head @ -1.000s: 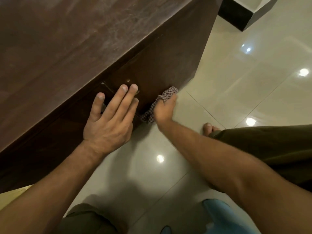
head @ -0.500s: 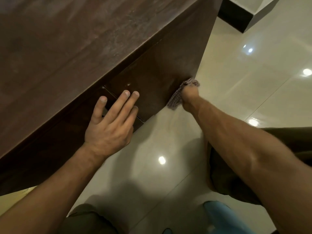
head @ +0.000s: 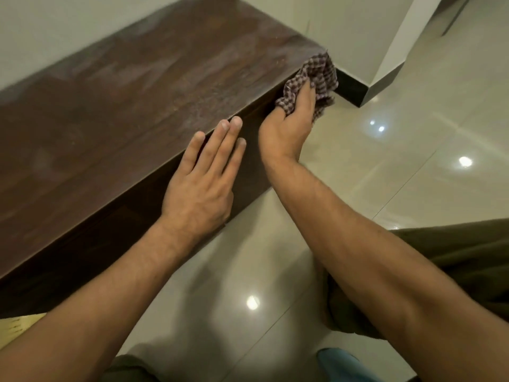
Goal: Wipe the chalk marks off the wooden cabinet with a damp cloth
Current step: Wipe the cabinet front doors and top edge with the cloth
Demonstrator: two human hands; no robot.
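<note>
our right hand [head: 289,119] is closed round the checked cloth [head: 316,75], bunched at the fingers & pressed to the cabinet [head: 132,86] at its far top corner, wrist bent, forearm stretched out. just beside it our left hand [head: 203,183] lies flat w/ fingers straight, holding nothing, palm on the cabinet's front face, tips at the top edge. dark wood top shows pale streaks. glossy floor tiles [head: 399,166] under both arms, white wall [head: 55,28] beyond.
</note>
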